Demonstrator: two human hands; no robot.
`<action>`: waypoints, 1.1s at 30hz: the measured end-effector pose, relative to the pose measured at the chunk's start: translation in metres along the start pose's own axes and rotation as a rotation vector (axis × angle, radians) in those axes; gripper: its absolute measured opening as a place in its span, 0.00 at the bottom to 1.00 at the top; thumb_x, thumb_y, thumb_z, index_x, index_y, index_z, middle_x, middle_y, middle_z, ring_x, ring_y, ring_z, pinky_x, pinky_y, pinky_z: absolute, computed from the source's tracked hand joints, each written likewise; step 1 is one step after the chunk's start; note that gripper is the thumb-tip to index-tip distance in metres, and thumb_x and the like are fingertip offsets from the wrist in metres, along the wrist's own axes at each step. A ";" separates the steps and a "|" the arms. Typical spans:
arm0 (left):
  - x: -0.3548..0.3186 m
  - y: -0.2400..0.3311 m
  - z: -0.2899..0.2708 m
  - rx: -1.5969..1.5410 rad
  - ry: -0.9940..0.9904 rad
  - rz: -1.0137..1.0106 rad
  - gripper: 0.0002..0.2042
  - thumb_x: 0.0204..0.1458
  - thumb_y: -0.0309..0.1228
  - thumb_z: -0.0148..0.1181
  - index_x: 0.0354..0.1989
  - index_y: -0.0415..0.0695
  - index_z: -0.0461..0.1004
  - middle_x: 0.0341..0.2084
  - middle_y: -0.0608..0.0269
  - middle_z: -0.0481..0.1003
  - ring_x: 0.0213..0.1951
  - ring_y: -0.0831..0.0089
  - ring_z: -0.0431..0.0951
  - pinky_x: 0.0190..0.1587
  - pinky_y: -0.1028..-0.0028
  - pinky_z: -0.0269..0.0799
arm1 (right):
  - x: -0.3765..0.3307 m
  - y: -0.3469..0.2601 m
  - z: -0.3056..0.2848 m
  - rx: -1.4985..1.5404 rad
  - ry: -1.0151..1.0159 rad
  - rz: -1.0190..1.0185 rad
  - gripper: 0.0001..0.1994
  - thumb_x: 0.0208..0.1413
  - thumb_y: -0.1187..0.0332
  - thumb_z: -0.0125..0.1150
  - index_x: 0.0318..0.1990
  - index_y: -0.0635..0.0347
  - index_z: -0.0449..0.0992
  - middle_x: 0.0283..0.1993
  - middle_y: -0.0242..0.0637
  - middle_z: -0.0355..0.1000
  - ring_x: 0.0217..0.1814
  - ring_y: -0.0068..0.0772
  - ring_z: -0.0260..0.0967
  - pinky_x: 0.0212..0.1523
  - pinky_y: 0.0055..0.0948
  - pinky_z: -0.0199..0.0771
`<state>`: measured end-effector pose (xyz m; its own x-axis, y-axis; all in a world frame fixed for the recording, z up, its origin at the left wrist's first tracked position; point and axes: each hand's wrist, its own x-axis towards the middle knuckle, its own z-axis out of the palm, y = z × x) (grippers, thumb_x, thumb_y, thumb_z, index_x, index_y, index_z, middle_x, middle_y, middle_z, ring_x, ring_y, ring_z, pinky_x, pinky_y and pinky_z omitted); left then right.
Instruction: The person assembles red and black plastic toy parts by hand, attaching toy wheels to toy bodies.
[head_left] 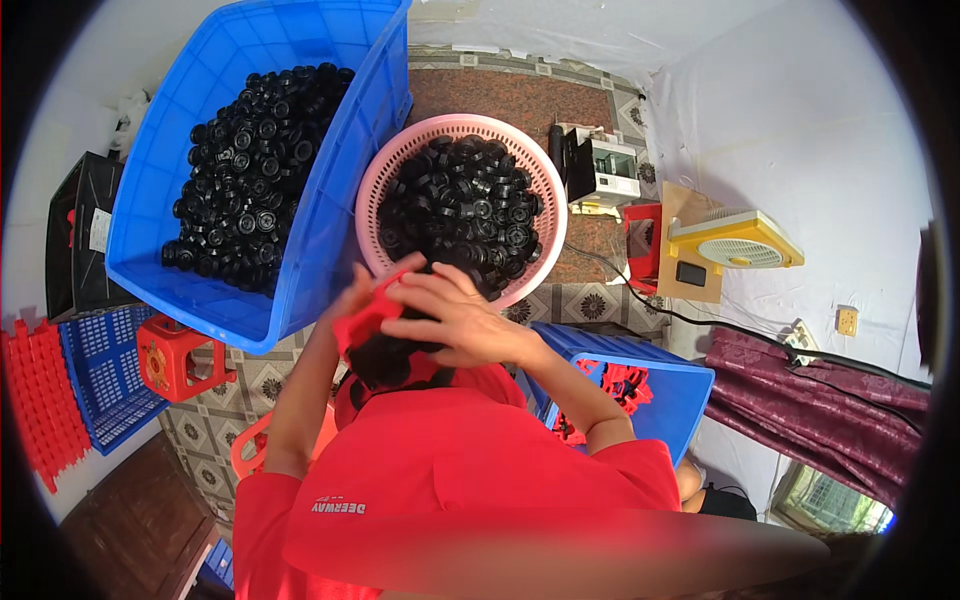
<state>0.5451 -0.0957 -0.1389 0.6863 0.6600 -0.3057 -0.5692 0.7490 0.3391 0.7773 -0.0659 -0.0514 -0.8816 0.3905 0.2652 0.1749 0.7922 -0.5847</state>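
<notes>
My left hand [350,297] is closed on a red plastic part [366,320] held low in front of my body, above my lap. My right hand [450,312] bends its fingers over the same part from the right, gripping its upper side; what lies under the palm is hidden. Black pieces [385,362] show just below the hands, too covered to make out fully. Beyond my fingers stands a round pink basket [549,185] heaped with small black wheels [465,195]. A large blue bin [340,215] at the left holds many more black wheels [250,170].
Right of my lap, a blue crate [682,385] contains red and black parts [625,385]. A yellow fan [740,240] and a phone [691,273] are farther right. Near the left wall are a red stool [165,360] and stacked red parts [40,395]. A dark cable [690,318] crosses at the right.
</notes>
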 end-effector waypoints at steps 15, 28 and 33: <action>0.026 0.022 0.008 0.237 0.437 0.377 0.25 0.46 0.27 0.70 0.50 0.46 0.62 0.45 0.61 0.69 0.49 0.71 0.72 0.53 0.68 0.72 | -0.090 0.231 0.080 0.040 0.107 0.801 0.17 0.40 0.72 0.71 0.42 0.57 0.77 0.43 0.43 0.72 0.47 0.51 0.69 0.52 0.39 0.69; 0.051 0.006 0.005 0.643 0.677 0.501 0.31 0.37 0.26 0.77 0.48 0.45 0.62 0.45 0.60 0.68 0.43 0.71 0.74 0.44 0.71 0.76 | 0.004 0.082 0.046 0.554 0.626 0.804 0.12 0.47 0.72 0.72 0.39 0.63 0.76 0.33 0.30 0.69 0.32 0.20 0.67 0.35 0.23 0.70; 0.039 0.000 0.009 0.473 0.584 0.318 0.35 0.38 0.26 0.76 0.53 0.46 0.59 0.44 0.58 0.69 0.42 0.69 0.76 0.44 0.70 0.76 | -0.008 0.086 0.064 0.877 0.481 0.800 0.26 0.52 0.65 0.68 0.56 0.63 0.68 0.47 0.36 0.70 0.51 0.27 0.67 0.53 0.27 0.67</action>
<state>0.5757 -0.0706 -0.1433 0.1030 0.8587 -0.5021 -0.3560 0.5031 0.7875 0.7713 -0.0309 -0.1527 -0.3863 0.8876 -0.2508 0.0721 -0.2420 -0.9676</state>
